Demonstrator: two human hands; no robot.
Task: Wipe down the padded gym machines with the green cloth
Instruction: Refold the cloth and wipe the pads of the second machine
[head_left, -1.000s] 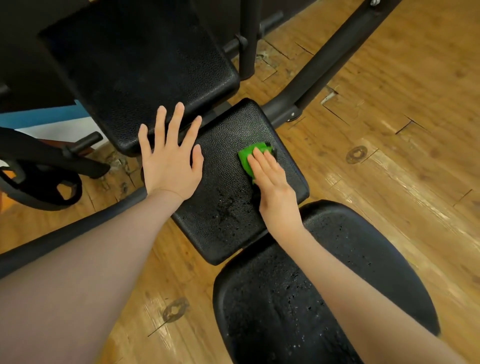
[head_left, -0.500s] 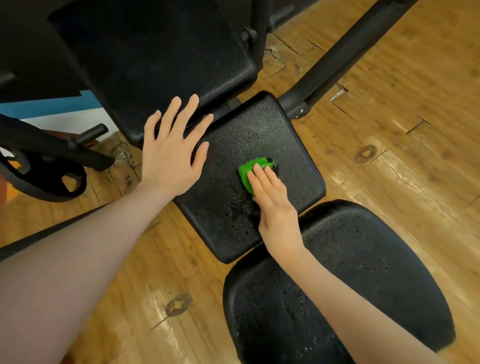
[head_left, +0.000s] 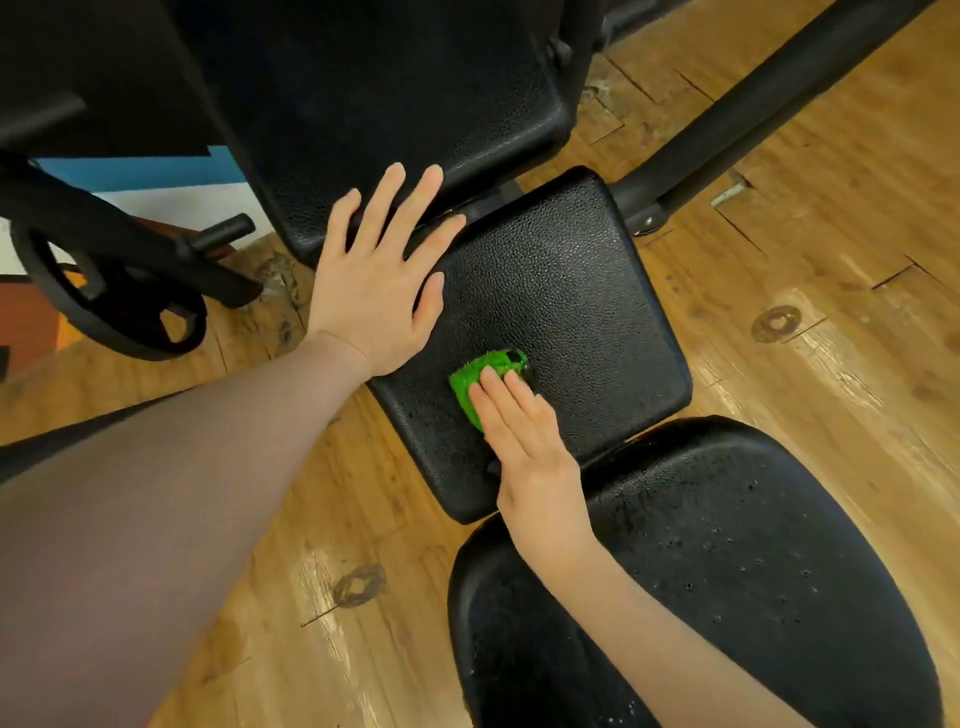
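Green cloth (head_left: 475, 383) pressed flat under right hand (head_left: 524, 447) on square black textured vinyl pad (head_left: 566, 296); overlap strokes firmly. Left hand (head_left: 374, 280) splayed, bracing, holding nothing.

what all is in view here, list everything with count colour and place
cloth: 1, green, on the middle pad under the right fingers
middle pad: 1, black, centre
back pad: 1, black, top, tilted up behind the middle pad
seat pad: 1, black, bottom right, speckled with droplets
frame bar: 1, black, top right, slanting to the middle pad
weight plate: 1, black, left, on the floor side
floor: wood, brown, all around
left hand: 1, flat, across the back pad's lower edge and the middle pad
right hand: 1, fingers straight, pressing the cloth
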